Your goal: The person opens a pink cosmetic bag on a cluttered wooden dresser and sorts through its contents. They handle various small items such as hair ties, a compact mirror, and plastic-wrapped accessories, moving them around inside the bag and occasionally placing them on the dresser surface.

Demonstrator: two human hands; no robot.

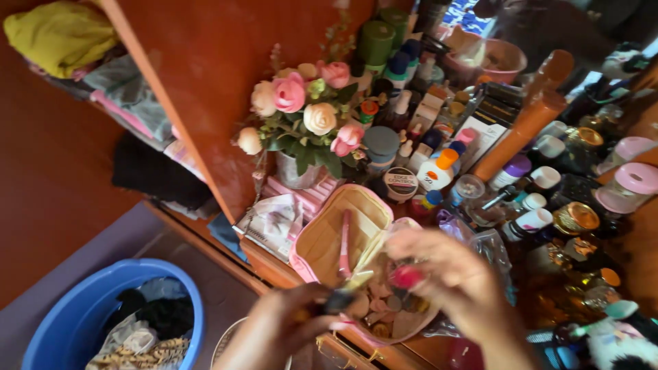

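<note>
A pink and cream zip pouch (322, 236) lies open on the front of a crowded wooden dresser (264, 260), with a pink stick-like tool and several small round items inside. My left hand (284, 325) hovers at the pouch's near edge, pinching a small dark object (340, 299); motion blur hides what it is. My right hand (449, 277) is over the pouch's right half, fingers closed around a small pink-red item (408, 276). Both hands are blurred.
A vase of pink and cream fake roses (308, 116) stands behind the pouch. Bottles, jars and tubes (439, 171) pack the dresser top to the right. A blue tub of clothes (103, 308) sits on the floor at left. Folded clothes fill shelves at top left.
</note>
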